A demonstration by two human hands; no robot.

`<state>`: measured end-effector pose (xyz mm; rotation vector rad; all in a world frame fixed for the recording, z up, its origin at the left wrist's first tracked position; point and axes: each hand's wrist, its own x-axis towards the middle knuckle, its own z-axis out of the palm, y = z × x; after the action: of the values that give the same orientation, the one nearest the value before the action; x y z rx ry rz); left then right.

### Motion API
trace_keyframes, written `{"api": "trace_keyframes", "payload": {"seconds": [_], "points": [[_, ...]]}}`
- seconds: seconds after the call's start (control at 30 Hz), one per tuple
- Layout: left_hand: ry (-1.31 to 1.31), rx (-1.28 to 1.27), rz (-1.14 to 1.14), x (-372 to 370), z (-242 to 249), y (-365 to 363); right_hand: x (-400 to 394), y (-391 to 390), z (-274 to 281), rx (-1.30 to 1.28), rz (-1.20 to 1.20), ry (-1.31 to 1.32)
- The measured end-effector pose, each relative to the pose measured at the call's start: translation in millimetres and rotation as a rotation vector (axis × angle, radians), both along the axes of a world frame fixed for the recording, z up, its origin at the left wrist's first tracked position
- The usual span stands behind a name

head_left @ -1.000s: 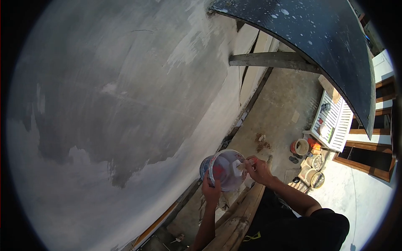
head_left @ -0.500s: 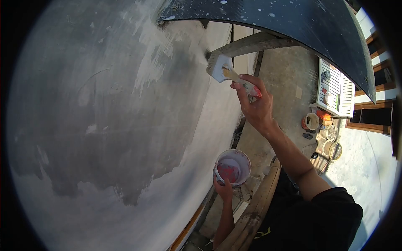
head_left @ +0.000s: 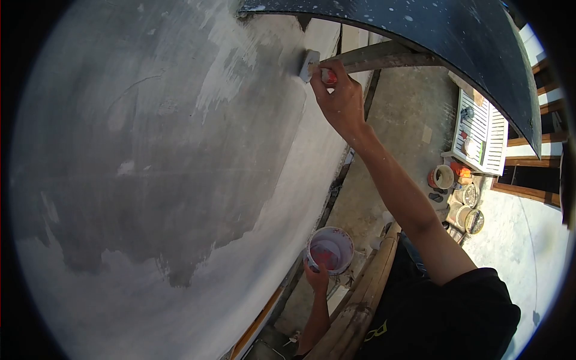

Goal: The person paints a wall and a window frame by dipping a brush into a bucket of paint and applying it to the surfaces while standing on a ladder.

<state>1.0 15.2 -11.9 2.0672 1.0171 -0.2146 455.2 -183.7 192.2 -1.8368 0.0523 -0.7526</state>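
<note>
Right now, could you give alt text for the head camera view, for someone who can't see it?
A person's right hand holds a brush at a patchy grey-and-white wall, near a beam, while the left hand holds a bucket lower down. A dark, white-spotted canopy juts out above, and a white bench stands beyond.

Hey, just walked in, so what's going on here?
A person is brushing a patchy grey-and-white wall. The right hand grips a wide brush, its bristles apparently against the wall beside a brace under the dark overhang. Lower down, the left hand holds a bucket with a reddish patch showing inside. Much of the wall is grey, with whiter areas along its edges.
</note>
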Motion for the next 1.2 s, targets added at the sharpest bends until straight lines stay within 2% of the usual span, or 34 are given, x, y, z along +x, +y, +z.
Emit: {"api": "trace_keyframes", "payload": {"seconds": [0.1,0.2,0.3,0.4,0.5,0.6,0.7,0.8,0.93,1.03,1.2], "points": [[-0.010,0.031,-0.028,-1.0,-5.4,2.2,-3.1,-6.1,4.8,0.138,-0.018,-0.077],[0.000,0.033,-0.031,-2.7,-4.1,1.5,-10.9,-13.2,17.4,0.009,-0.093,-0.090],[0.010,-0.008,-0.013,0.9,-6.5,2.0,-2.3,-13.2,10.5,-0.064,-0.027,0.014],[-0.023,0.029,-0.031,3.0,-13.0,3.2,-2.4,-6.3,8.5,-0.031,-0.001,0.015],[-0.009,0.034,-0.018,11.8,-3.0,-0.8,-8.9,-10.7,14.8,0.136,-0.032,-0.081],[0.024,-0.033,0.003,13.7,-0.2,1.6,-11.3,-16.2,28.6,0.027,-0.099,-0.137],[0.014,-0.048,0.017,5.8,-14.6,6.6,-2.2,-12.8,22.8,-0.083,-0.094,-0.051],[0.037,-0.063,0.028,8.9,-11.9,5.9,3.3,-6.0,11.3,-0.091,0.009,-0.054],[0.003,-0.029,0.015,11.1,0.0,1.2,-4.7,-9.8,15.9,0.042,-0.106,-0.139],[-0.136,0.112,-0.040,-0.9,-21.0,4.4,2.4,-11.3,3.7,-0.044,-0.074,-0.114],[-0.046,0.064,-0.060,-8.1,-31.1,13.1,-1.7,0.5,5.5,-0.032,-0.036,-0.063]]}}
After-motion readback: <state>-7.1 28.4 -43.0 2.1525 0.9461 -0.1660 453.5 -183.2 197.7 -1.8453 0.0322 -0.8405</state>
